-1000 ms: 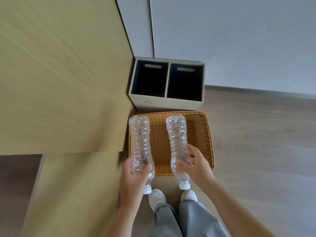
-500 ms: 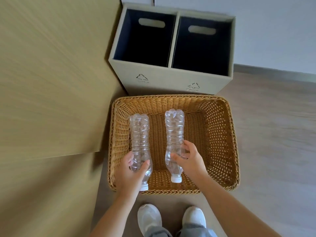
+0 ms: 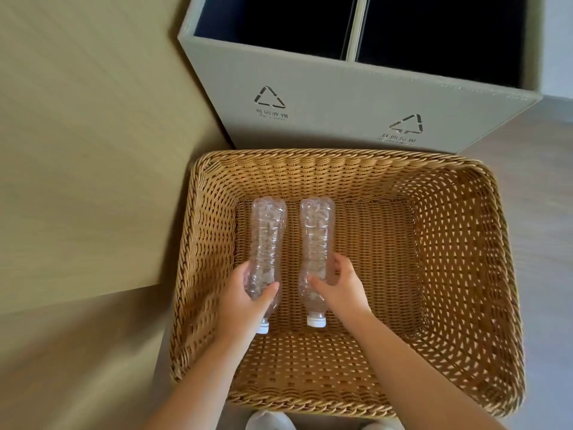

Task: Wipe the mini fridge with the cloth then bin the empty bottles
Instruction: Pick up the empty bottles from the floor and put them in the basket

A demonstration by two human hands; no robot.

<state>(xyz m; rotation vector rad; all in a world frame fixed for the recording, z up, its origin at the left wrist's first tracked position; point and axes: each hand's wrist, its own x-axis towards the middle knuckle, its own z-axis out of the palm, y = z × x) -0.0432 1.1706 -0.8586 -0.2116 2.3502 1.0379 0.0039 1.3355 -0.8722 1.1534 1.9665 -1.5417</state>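
Note:
Two empty clear plastic bottles with white caps lie side by side, lengthwise, low inside a wicker basket (image 3: 459, 243). My left hand (image 3: 242, 297) grips the left bottle (image 3: 268, 240) near its neck. My right hand (image 3: 341, 288) grips the right bottle (image 3: 316, 237) the same way. Both caps point toward me. Whether the bottles touch the basket floor I cannot tell. Beyond the basket stands a grey two-compartment recycling bin (image 3: 341, 97) with dark open compartments. The mini fridge and the cloth are not in view.
A pale wooden cabinet side (image 3: 93, 150) rises directly left of the basket and bin. Grey wood floor (image 3: 552, 181) extends to the right. The toes of my white shoes (image 3: 269, 422) show just under the basket's near rim.
My view has dropped closer to the basket. Both hands have lowered the bottles from above the rim down deep into the basket, keeping their grip.

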